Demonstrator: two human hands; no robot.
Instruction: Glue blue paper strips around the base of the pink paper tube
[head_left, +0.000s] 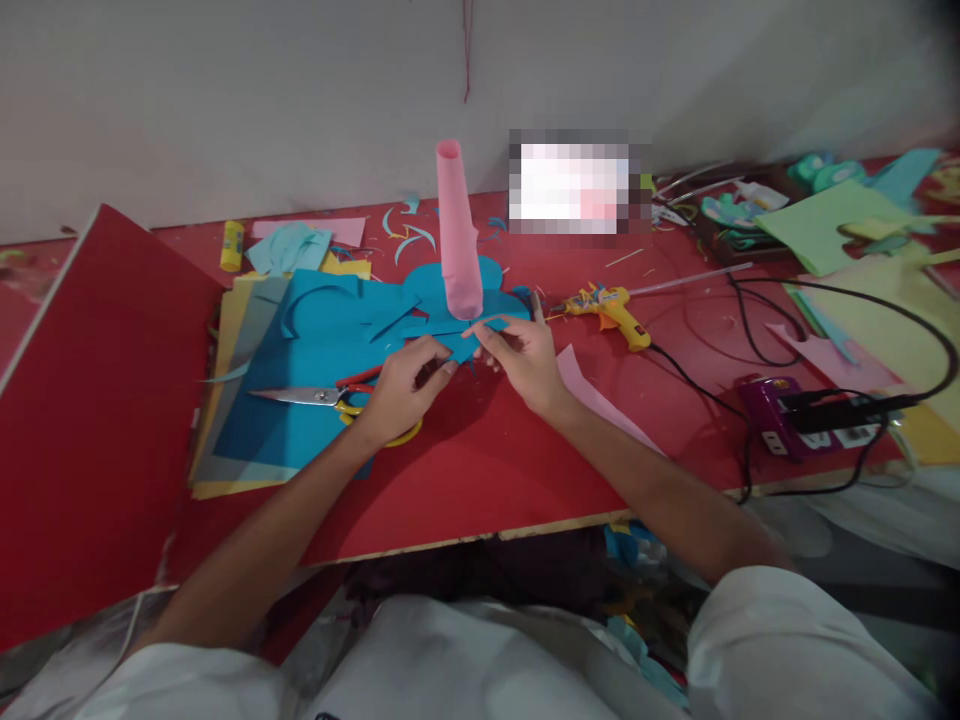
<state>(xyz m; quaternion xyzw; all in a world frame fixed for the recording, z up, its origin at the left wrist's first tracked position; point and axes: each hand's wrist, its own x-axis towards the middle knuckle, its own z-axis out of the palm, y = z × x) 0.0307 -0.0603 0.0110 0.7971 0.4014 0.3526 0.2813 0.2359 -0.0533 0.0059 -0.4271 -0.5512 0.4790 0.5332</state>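
My left hand [411,388] is closed, its thumb and fingers curled at the edge of a small piece of blue paper [464,350]. Facing it, my right hand [525,362] is closed in a pinch, with its index finger bent; what lies between the fingertips is too small to make out. Just beyond both hands a tall pink paper tube [458,230] stands upright beside blue paper with rounded, cut edges [424,278]. Scissors [322,397] with red and yellow handles lie on blue sheets [277,375], partly hidden by my left hand and wrist.
A yellow glue gun [622,318] lies right of my hands, its cord running to a purple power box [806,420]. A glue stick [232,246] stands at back left. Left is a raised red board [97,400]; right are coloured papers [870,310]. A pink strip [600,400] lies near my right forearm.
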